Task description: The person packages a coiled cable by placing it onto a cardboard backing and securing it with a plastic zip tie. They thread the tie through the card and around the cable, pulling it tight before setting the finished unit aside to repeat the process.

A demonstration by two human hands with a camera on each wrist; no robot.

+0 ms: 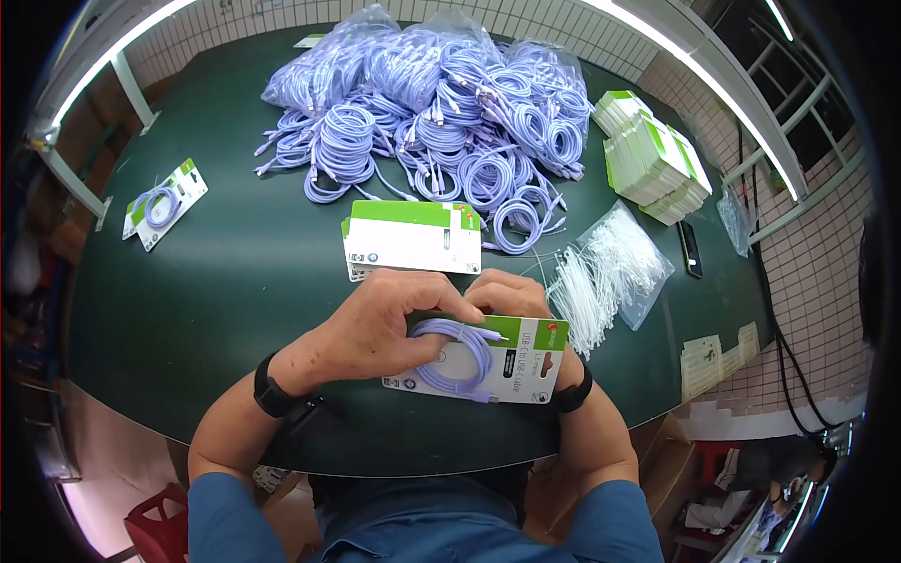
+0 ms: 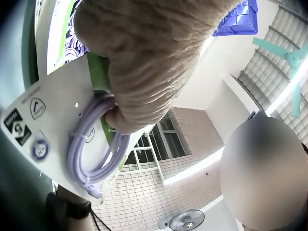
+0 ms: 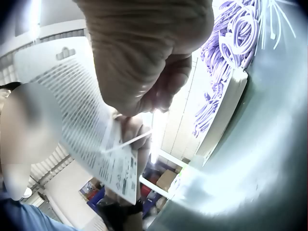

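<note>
A green-and-white card (image 1: 530, 361) with a coiled lilac cable (image 1: 481, 361) on its front is held above the table's near edge. My left hand (image 1: 375, 324) pinches card and coil, its thumb over the coil. Partly hidden behind the card's upper edge is my right hand (image 1: 511, 293). In the right wrist view a thin white tie (image 3: 127, 143) sticks out from the printed back of the card (image 3: 79, 103), near the curled fingers of my right hand (image 3: 144, 57). In the left wrist view the coil (image 2: 79, 149) lies against the card beside my left thumb.
Behind the hands lies a stack of cards (image 1: 413, 239), with a large heap of lilac cables (image 1: 432, 103) beyond. White ties (image 1: 605, 272) in a bag, a phone (image 1: 691, 250) and more stacked cards (image 1: 652, 159) are at right. Two cards with a cable (image 1: 164, 206) lie left.
</note>
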